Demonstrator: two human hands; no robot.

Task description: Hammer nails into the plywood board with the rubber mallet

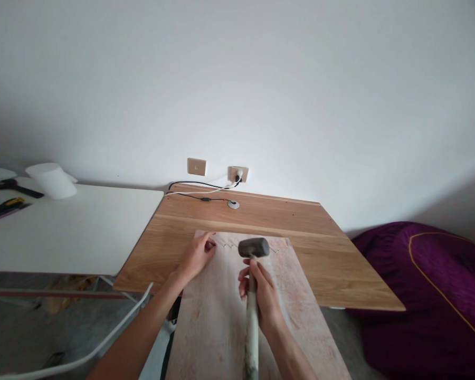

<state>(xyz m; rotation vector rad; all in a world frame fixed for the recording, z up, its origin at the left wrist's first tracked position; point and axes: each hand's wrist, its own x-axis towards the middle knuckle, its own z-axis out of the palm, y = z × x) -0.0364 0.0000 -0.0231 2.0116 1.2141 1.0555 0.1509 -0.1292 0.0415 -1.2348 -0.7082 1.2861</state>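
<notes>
A worn, pale wooden board lies in front of me, its far end over the wooden tabletop. My right hand is wrapped around the light handle of a mallet, just below its dark, blunt head. The head hovers over the far part of the board and hides some of its surface. Near the board's far left corner, my left hand rests with its thumb and fingertips pinched together; whatever is between them is too small to make out. Small nails stick up in a row just right of those fingertips.
Behind the board spreads a wooden tabletop with cables and a round grommet. A white table at left bears a paper roll and tools. Purple fabric bulges at right. A plugged wall socket sits behind.
</notes>
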